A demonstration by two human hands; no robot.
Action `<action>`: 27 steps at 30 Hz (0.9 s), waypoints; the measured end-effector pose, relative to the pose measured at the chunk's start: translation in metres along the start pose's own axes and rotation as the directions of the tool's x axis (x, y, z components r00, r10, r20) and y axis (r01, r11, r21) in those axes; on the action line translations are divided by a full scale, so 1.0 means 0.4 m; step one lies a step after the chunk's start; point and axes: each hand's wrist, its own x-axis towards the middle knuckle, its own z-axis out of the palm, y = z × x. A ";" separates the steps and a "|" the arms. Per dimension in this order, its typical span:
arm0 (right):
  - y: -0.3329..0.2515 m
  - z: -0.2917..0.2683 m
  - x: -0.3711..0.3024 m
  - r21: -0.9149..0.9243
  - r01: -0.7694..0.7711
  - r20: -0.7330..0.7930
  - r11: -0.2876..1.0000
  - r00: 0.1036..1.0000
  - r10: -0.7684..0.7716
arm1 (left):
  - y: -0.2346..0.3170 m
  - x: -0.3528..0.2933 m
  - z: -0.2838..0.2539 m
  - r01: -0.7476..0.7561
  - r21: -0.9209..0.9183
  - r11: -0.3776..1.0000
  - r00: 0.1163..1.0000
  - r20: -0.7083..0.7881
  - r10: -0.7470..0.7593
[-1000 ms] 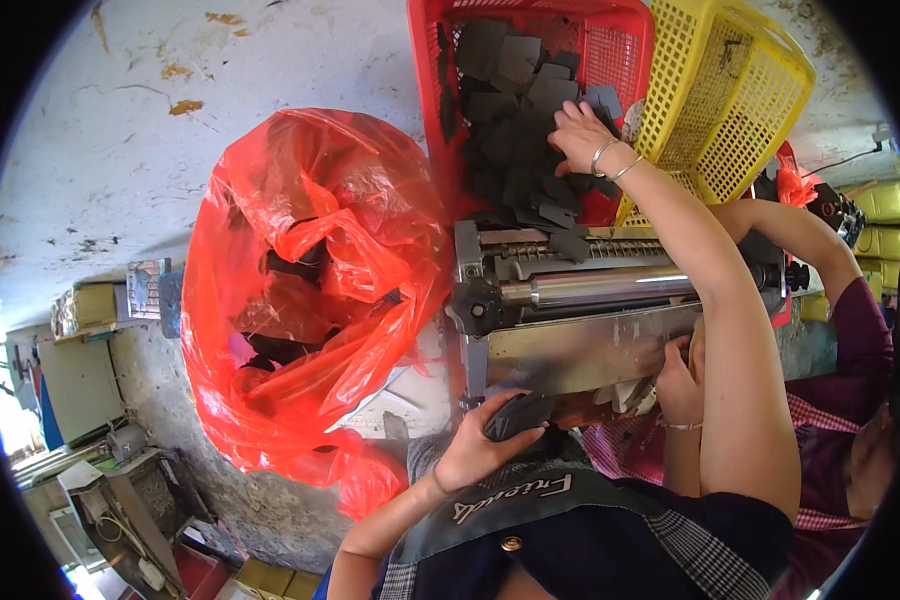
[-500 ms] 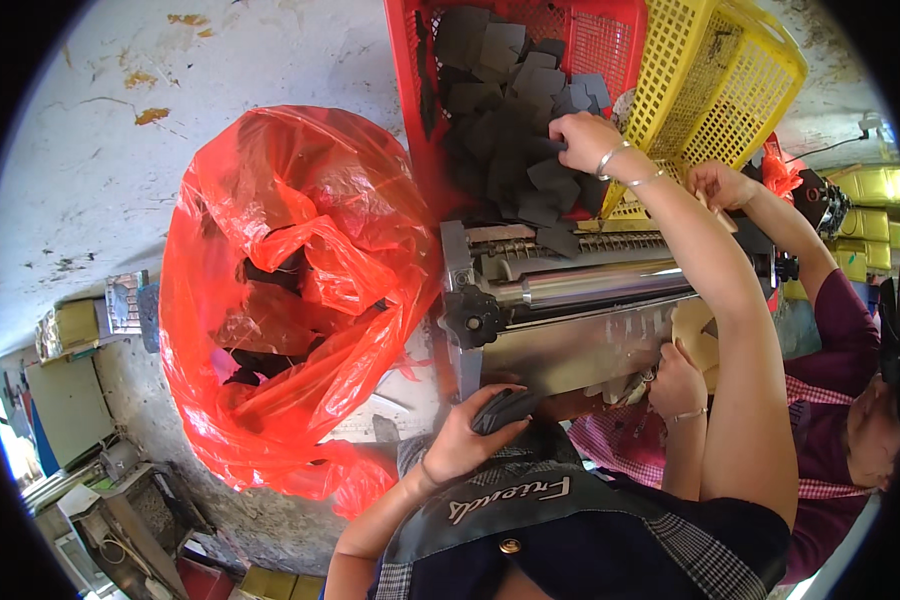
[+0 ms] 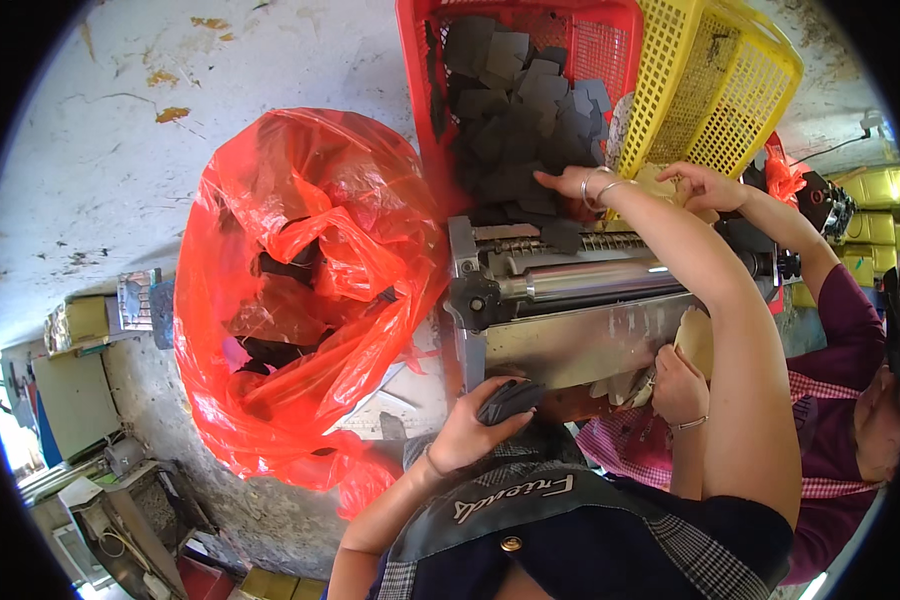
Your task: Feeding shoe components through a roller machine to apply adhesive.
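A small stack of thin black sheet pieces (image 3: 510,400) is gripped by my left hand (image 3: 463,432), low in front of the machine. Farther off, my right hand (image 3: 572,186), with bangles at the wrist, hovers over the near end of a heap of black pieces (image 3: 505,135) in the red basket (image 3: 622,40). One finger or thumb points left above the heap; the other fingers are hidden beneath the hand. Between my hands lies the roller machine (image 3: 590,285), with a shiny metal roller and a black knob. A few black pieces (image 3: 562,236) rest on its far edge.
At my right a co-worker's hand (image 3: 708,190) is beside the yellow basket (image 3: 735,75) with pale pieces; the other hand (image 3: 680,385) holds a pale sheet (image 3: 695,340) before the machine. A big red plastic bag (image 3: 220,360) with dark scraps stands left.
My right hand has come nearer and slightly left, down toward the machine end of the heap. My left hand keeps the stack. The co-worker's far hand has opened its fingers somewhat.
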 end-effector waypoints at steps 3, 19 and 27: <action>0.026 0.051 0.081 0.234 0.039 -0.183 0.971 0.983 0.005 | -0.004 0.006 0.011 -0.031 0.020 0.999 0.999 -0.013 0.032; 0.018 -0.052 -0.158 0.456 0.513 -0.476 0.727 0.831 -0.288 | 0.003 -0.016 -0.002 0.001 -0.027 1.000 0.999 0.054 0.001; 0.113 -0.183 -0.020 -0.173 0.449 -0.799 0.877 0.457 -0.392 | 0.014 -0.047 0.002 -0.014 -0.020 1.000 1.000 0.011 0.014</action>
